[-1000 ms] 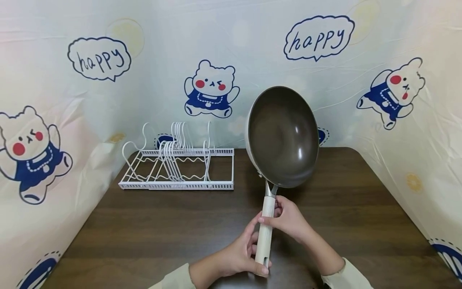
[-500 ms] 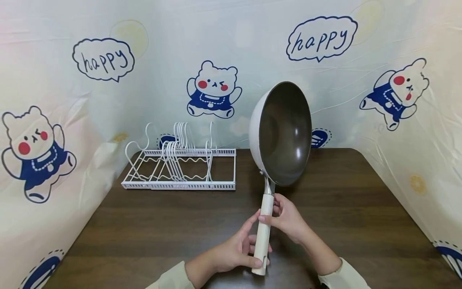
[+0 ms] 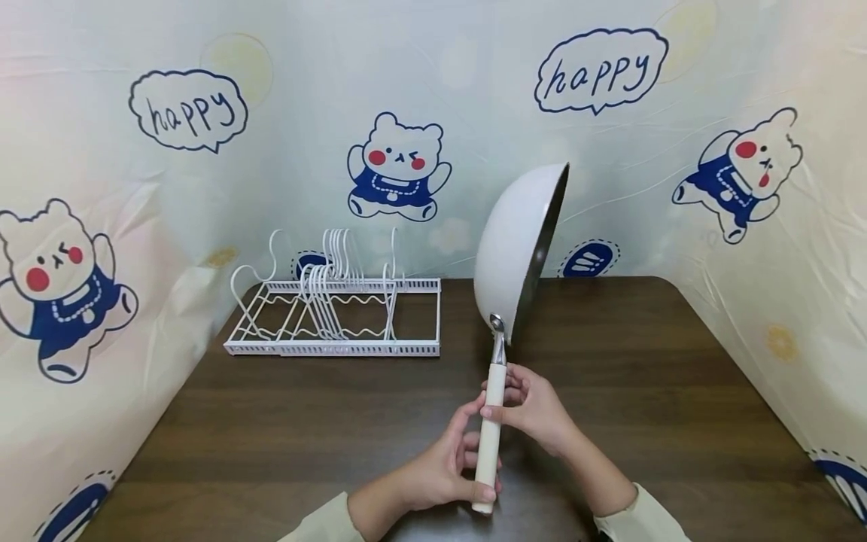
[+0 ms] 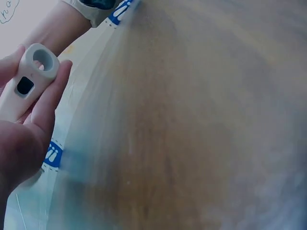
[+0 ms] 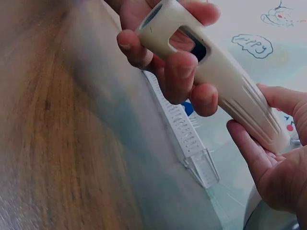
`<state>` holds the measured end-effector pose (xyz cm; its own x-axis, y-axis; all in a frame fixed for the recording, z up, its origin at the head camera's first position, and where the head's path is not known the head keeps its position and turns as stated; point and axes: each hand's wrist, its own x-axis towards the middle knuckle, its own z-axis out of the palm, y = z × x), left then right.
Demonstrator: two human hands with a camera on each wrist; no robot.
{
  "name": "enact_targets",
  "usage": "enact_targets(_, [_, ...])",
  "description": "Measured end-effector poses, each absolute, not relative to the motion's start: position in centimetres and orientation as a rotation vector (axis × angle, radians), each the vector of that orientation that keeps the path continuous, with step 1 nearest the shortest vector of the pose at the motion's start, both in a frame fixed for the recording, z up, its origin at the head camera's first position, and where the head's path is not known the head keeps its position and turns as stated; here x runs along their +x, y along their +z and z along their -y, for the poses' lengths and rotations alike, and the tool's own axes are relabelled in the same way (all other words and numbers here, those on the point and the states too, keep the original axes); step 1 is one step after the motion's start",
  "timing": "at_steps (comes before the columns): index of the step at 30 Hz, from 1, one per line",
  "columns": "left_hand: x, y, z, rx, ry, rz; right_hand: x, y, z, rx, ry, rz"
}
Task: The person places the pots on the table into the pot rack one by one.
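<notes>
A deep wok-shaped pan (image 3: 511,245), white outside and dark inside, is held upright over the table with its opening turned to the right. Its cream handle (image 3: 491,444) points down toward the person. My left hand (image 3: 440,467) grips the lower end of the handle, thumb in front and fingers behind. Higher up, just below the metal neck (image 3: 499,348), my right hand (image 3: 535,406) pinches the handle between thumb and fingers. In the right wrist view the handle (image 5: 225,81) shows a slot near its end, with left-hand fingers (image 5: 180,76) around it.
A white wire rack (image 3: 339,348) with several upright curved dividers stands at the back left of the brown wooden table (image 3: 284,421). Behind and beside the table hangs a pale cloth (image 3: 474,75) printed with bears and lettering.
The pan has turned about its handle, so its opening swings from facing the person to facing right and its white outside shows. Both hands keep their hold on the handle.
</notes>
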<state>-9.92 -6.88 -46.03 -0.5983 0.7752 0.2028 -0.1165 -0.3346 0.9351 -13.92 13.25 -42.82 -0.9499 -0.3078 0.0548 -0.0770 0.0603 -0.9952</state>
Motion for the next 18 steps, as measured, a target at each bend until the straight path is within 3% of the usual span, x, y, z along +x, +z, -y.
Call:
enact_targets(9, [-10.1, -46.1, 7.1, 0.798, 1.934, -1.524, -14.2, -43.2, -12.9, -0.491, -2.065, -2.109])
enact_targets(18, [-10.4, -45.5, 8.1, 0.837, 1.957, -1.361, -14.0, -42.8, -12.7, -0.631, -2.129, -1.999])
